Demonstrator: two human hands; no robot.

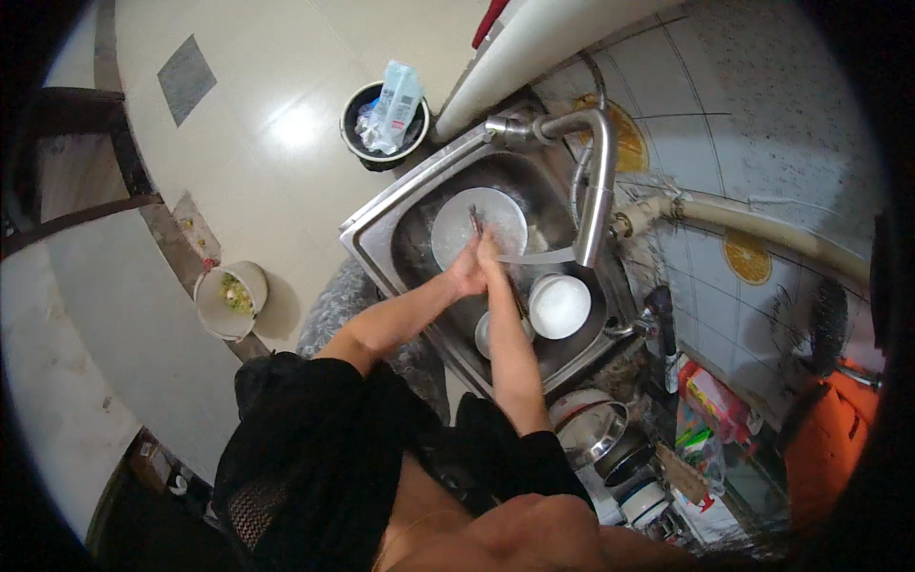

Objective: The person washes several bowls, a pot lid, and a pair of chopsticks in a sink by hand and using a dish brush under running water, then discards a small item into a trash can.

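Note:
My left hand (465,271) and my right hand (489,250) are pressed together over the steel sink (405,224). Between them is a bundle of thin dark sticks that look like chopsticks (476,221), with ends showing beyond and below the hands. From the curved faucet (598,200), a stream of water (541,257) runs onto my right hand. Beneath my fingers lies a large pale round bowl (454,227). A white bowl (559,307) sits to the right of my right forearm, and a smaller metal bowl (483,336) is partly hidden under that forearm.
Left of the sink, a dark bin (349,124) holds plastic wrappers on the tiled floor. A pale bucket (225,319) with food scraps stands farther left. Metal pots (593,429) and bottles crowd the right side. A pipe (762,229) runs along the tiled wall.

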